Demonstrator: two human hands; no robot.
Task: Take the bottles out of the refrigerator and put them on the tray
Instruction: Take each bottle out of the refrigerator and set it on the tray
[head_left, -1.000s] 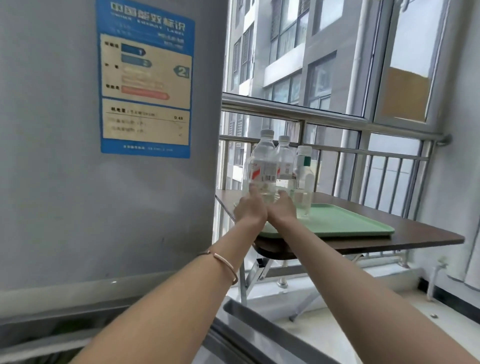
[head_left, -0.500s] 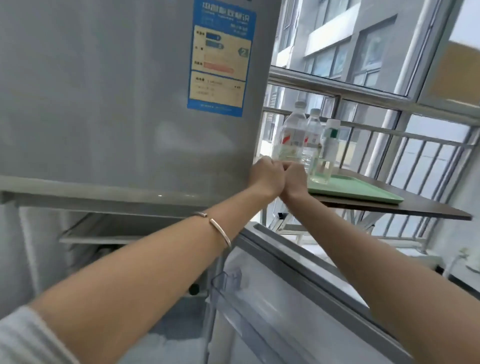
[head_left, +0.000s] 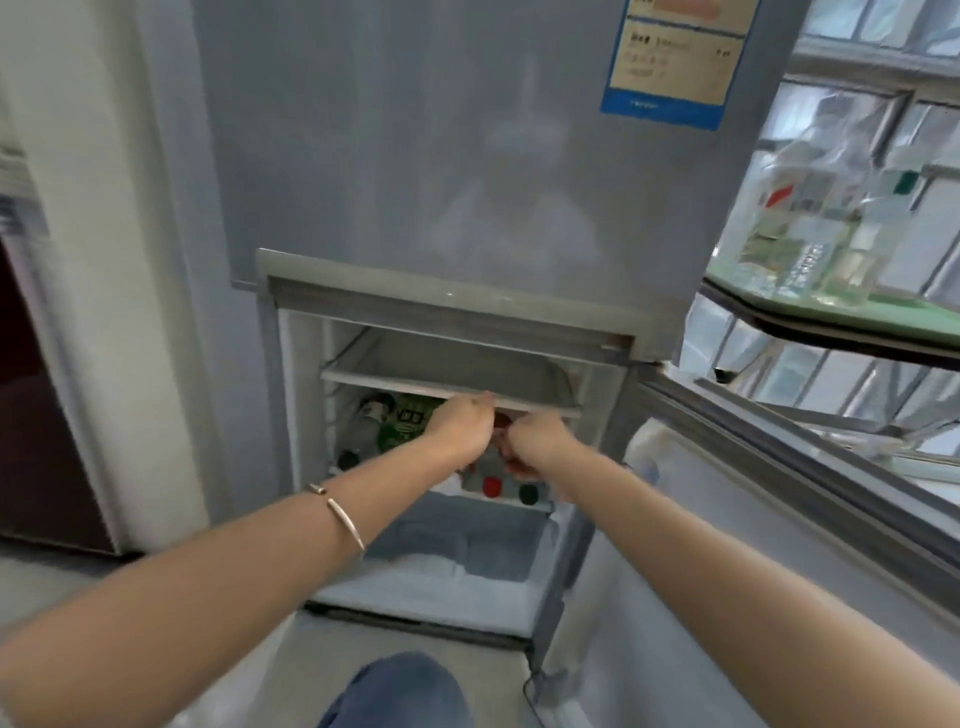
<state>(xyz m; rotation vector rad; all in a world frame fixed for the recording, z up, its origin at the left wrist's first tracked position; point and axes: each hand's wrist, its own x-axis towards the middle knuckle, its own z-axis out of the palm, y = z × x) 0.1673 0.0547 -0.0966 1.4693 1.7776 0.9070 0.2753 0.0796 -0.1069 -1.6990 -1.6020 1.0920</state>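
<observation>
Head camera showed both arms stretched into the open lower compartment of the tall grey metal refrigerator (head_left: 467, 156). The left hand (head_left: 462, 427) and the right hand (head_left: 543, 441) were close side by side, just under the front edge of the clear glass shelf (head_left: 447, 385). Both sets of fingers looked curled, but the blur and the backs of the hands hid the tips, so I could not tell whether either was clamped on anything. Just left of the left fingers lay a plastic bottle with a green label (head_left: 408, 423), on its side. Below the right fingers were a red round cap (head_left: 491, 487) and a dark green round cap (head_left: 529, 493) of further bottles, with something red touching or just behind those fingers. Far to the right of the fingers and well apart from them, the flat pale green plastic tray (head_left: 914, 306) carried several clear plastic bottles (head_left: 795, 228), upright. By that layout the step in hand appeared to be picking the next bottles from inside. The next move would call for a firm wrap round a bottle's body, clearing the shelf edge on the way out, then a swing right past the open grey door (head_left: 727, 519) to the tray.
</observation>
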